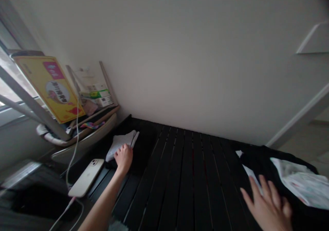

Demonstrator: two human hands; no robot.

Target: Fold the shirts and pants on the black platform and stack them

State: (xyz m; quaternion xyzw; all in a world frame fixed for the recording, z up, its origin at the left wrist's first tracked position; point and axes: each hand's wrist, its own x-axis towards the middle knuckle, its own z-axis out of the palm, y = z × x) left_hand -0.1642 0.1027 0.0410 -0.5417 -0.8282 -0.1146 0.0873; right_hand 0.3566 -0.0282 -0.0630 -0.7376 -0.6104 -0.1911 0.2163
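My left hand (124,158) rests on a light grey folded cloth (118,144), its fingers curled together at the cloth's right edge. Beneath that cloth lies a black folded bundle (144,145) that blends into the dark slatted surface (180,176). On the right, my right hand (272,208) is open with fingers spread, and nothing shows in its grasp. Close to its fingertips lie a black garment (259,159) and a narrow white piece of fabric (249,172). A white patterned cloth (303,181) lies crumpled on the black garment.
Left of my forearm, a white phone (86,178) lies with a cable (74,149) beside it. Behind it stands a shelf-like chair or rack (102,121) holding a yellow package (52,87) and small boxes (101,94). A pale wall (180,53) borders the far edge.
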